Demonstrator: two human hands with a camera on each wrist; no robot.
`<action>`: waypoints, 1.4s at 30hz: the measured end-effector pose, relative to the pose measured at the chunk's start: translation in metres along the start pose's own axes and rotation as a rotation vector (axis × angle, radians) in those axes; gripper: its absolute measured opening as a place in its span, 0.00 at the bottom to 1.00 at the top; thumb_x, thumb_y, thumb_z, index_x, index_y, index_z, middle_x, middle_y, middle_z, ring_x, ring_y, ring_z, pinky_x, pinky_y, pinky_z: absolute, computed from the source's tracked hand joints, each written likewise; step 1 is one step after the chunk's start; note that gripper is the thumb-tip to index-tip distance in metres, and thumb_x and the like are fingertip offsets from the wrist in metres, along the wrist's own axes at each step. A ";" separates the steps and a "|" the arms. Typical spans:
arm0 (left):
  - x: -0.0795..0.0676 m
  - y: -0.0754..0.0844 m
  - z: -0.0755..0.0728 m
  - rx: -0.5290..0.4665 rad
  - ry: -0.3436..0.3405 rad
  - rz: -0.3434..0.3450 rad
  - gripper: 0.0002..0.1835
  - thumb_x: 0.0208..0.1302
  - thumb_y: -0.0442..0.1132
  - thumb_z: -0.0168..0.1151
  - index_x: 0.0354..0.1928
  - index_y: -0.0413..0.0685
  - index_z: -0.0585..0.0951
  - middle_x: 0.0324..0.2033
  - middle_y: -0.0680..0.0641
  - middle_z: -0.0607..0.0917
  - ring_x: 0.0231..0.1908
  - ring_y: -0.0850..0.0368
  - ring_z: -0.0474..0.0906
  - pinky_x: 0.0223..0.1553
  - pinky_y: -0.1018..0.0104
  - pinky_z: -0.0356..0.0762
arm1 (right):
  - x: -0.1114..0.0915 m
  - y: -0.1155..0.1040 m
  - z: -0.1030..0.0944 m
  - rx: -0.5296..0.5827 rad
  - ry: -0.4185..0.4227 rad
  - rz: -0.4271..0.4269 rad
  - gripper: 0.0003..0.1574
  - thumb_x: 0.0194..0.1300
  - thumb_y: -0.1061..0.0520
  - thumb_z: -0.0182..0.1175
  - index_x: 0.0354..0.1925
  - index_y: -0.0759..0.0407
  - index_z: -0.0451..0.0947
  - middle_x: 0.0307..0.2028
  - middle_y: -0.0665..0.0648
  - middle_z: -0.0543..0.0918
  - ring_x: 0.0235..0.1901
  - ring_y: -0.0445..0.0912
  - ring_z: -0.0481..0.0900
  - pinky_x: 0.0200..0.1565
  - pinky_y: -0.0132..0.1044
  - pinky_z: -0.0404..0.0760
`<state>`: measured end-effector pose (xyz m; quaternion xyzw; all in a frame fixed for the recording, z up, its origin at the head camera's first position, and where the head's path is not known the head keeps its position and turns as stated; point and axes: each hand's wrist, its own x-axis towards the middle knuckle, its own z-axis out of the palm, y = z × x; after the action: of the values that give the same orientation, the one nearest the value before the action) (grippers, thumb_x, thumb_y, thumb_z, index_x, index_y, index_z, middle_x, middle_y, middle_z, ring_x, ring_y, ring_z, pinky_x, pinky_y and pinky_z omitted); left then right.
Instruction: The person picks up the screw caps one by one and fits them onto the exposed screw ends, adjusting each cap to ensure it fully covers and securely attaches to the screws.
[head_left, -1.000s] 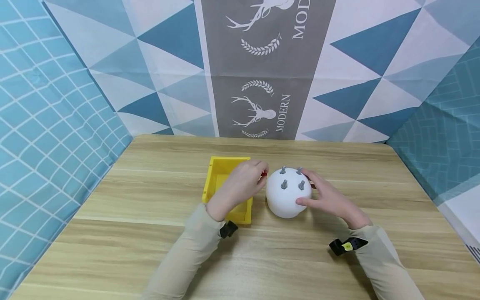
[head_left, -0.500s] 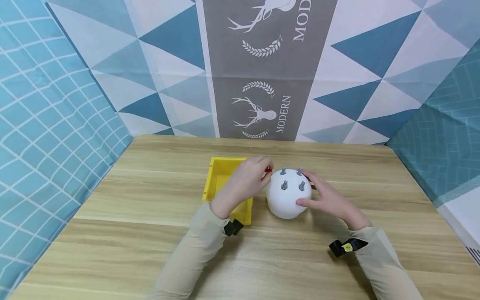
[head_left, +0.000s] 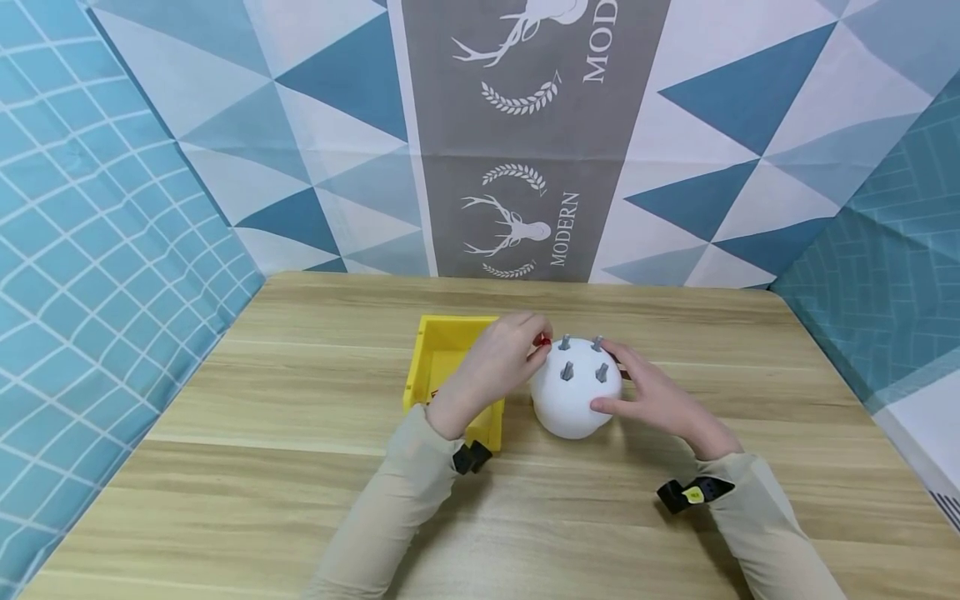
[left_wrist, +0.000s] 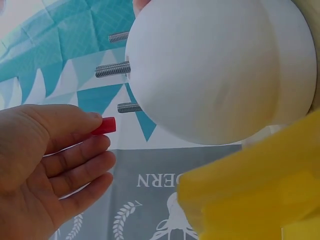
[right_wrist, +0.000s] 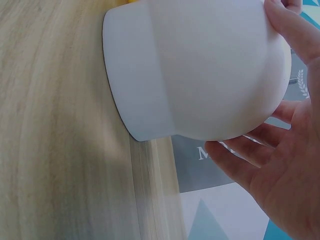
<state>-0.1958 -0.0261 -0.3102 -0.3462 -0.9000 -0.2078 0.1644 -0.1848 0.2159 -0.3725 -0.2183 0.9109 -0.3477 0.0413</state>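
Head view: left hand point(head_left: 495, 357) pinches partly hidden red piece point(head_left: 546, 342), right hand point(head_left: 649, 397) grips dome point(head_left: 566, 408)

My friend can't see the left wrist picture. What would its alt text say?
A left hand pinches a small red piece near three threaded metal studs that stick out of a rounded white object. Part of a yellow bin fills the lower right corner, with a patterned backdrop behind.

Plain beige fabric sleeves point(head_left: 378, 512) cover both arms. A black strap point(head_left: 716, 487) crosses the right one; on that strap sits a yellow label point(head_left: 694, 494).
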 end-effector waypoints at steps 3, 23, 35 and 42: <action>0.001 0.001 0.000 -0.007 0.016 0.016 0.04 0.59 0.36 0.58 0.35 0.46 0.77 0.31 0.51 0.80 0.31 0.60 0.72 0.37 0.73 0.74 | 0.000 0.000 0.000 0.004 -0.003 -0.002 0.58 0.51 0.38 0.64 0.69 0.58 0.47 0.66 0.62 0.57 0.60 0.58 0.63 0.56 0.56 0.66; 0.009 0.010 -0.001 -0.025 0.004 0.043 0.05 0.58 0.36 0.56 0.37 0.47 0.77 0.33 0.52 0.80 0.35 0.60 0.74 0.40 0.71 0.74 | 0.000 0.002 0.003 0.044 0.000 -0.008 0.57 0.51 0.41 0.65 0.68 0.57 0.46 0.65 0.61 0.57 0.59 0.60 0.65 0.55 0.58 0.67; 0.017 0.015 0.004 -0.017 -0.019 0.053 0.06 0.59 0.37 0.58 0.39 0.47 0.77 0.35 0.52 0.80 0.36 0.60 0.74 0.40 0.72 0.74 | 0.002 0.002 0.004 0.073 -0.004 -0.021 0.57 0.51 0.41 0.65 0.68 0.58 0.46 0.65 0.62 0.57 0.59 0.60 0.64 0.55 0.57 0.66; 0.021 0.017 0.007 -0.012 -0.037 0.050 0.06 0.59 0.38 0.58 0.38 0.48 0.77 0.35 0.52 0.80 0.36 0.60 0.74 0.40 0.73 0.74 | 0.002 0.003 0.004 0.083 -0.006 -0.015 0.57 0.51 0.41 0.65 0.69 0.57 0.45 0.65 0.61 0.56 0.60 0.60 0.63 0.56 0.58 0.65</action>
<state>-0.1998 0.0006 -0.3021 -0.3733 -0.8927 -0.2026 0.1509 -0.1866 0.2146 -0.3771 -0.2243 0.8939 -0.3848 0.0502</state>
